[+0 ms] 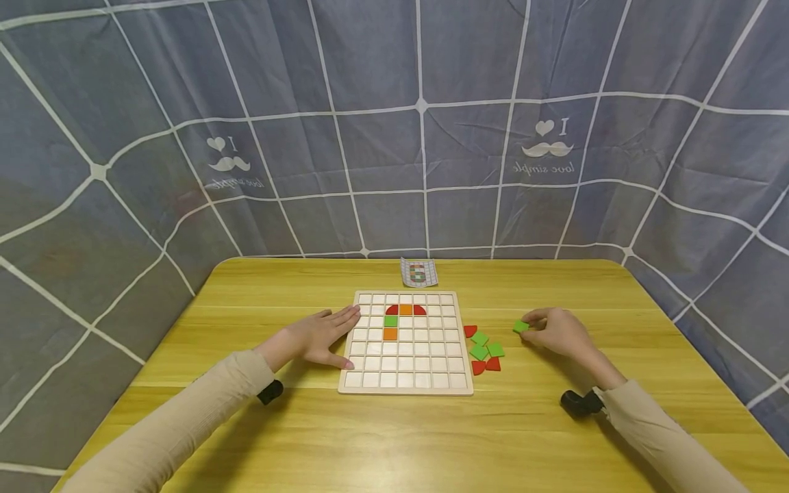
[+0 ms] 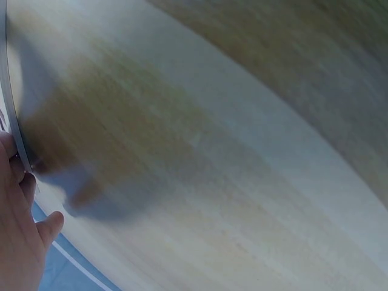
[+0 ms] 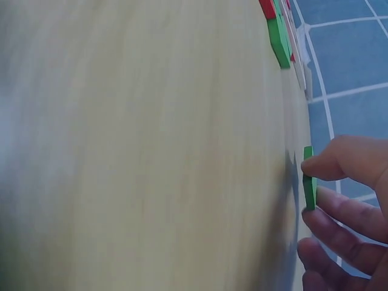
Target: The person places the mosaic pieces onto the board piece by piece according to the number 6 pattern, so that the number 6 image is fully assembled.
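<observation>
On the table [image 1: 407, 438], the board [image 1: 405, 391] holds five tiles [image 1: 391, 321]; six loose pieces [image 1: 496, 350] remain at three o'clock; left hand [image 1: 322, 335] spread at nine, right hand [image 1: 557, 332] pinching a green tile [image 1: 520, 326].

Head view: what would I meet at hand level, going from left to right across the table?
Left hand → grid board → loose red and green tiles → pinched green tile → right hand.
</observation>
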Demonstrator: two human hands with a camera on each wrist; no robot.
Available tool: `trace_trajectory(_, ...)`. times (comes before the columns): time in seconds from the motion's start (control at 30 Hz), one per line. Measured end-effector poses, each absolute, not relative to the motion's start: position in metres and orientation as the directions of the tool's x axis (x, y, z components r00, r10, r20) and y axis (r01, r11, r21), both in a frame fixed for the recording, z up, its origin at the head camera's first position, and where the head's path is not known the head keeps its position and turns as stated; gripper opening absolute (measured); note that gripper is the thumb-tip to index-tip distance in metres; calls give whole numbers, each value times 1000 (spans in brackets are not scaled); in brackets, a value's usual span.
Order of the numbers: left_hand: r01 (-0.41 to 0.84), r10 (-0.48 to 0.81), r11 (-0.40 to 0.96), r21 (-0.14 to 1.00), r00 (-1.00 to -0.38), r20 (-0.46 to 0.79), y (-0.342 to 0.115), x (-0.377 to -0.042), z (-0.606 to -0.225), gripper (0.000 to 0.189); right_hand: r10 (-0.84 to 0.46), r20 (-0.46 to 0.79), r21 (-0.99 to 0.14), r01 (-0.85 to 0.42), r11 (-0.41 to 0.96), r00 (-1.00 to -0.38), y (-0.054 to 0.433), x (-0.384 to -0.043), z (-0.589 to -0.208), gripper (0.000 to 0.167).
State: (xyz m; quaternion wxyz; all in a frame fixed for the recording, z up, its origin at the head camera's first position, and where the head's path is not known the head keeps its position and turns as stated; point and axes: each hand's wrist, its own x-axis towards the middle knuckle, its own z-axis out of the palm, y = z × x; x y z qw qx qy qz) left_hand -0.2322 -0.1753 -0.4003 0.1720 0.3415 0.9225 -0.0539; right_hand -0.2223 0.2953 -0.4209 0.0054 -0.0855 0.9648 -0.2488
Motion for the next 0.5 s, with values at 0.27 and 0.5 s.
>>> trace_trajectory(0.27, 648, 614, 761, 25, -708, -348, -176, -231, -401, 103, -183, 55, -484, -187, 855, -982, 280, -220, -416, 33)
trace_trajectory(0.5, 652, 614, 759, 9, -710, -346, -176, -233, -403, 103, -211, 97, -485, -232, 843, -973, 265, -222, -416, 31)
